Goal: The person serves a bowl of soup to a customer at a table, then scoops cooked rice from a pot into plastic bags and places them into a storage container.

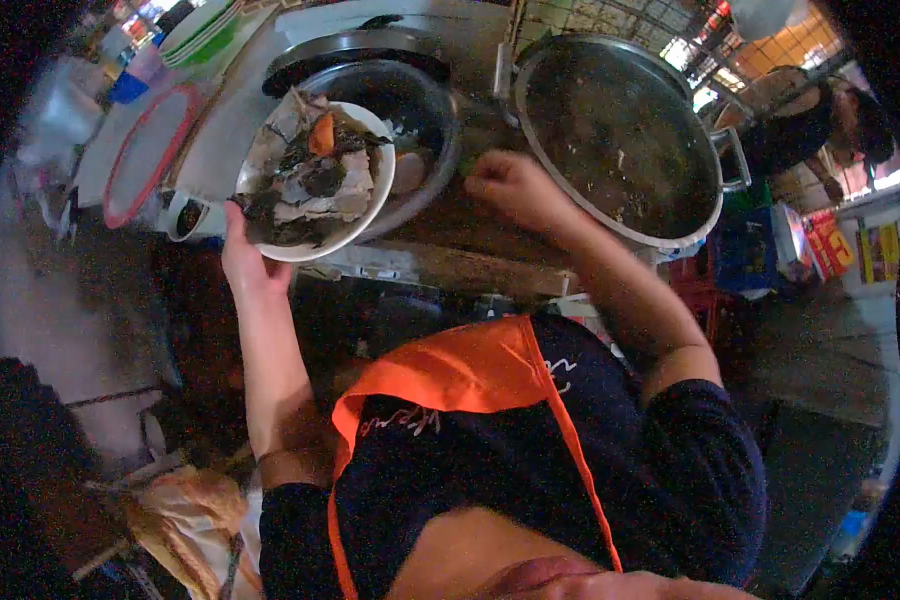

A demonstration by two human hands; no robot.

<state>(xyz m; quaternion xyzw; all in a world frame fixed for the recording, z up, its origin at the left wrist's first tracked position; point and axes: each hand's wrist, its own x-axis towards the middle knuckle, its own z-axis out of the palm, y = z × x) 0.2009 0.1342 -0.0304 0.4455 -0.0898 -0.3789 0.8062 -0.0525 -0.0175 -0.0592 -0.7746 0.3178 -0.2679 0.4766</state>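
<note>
A white bowl heaped with grey, flaky pieces, dark leafy bits and an orange piece is held up by my left hand, which grips its lower left rim. Behind and below the bowl sits a wide metal basin, partly hidden by it. My right hand is curled closed between the basin and a large metal pot; whatever its fingers may hold is too small to make out. The pot contains murky brown liquid with bits floating in it.
A round dark lid or pan lies behind the basin. At the left are a red-rimmed oval tray, a white cup and stacked green-and-white plates. Wire mesh stands behind the pot. Another person is at the right.
</note>
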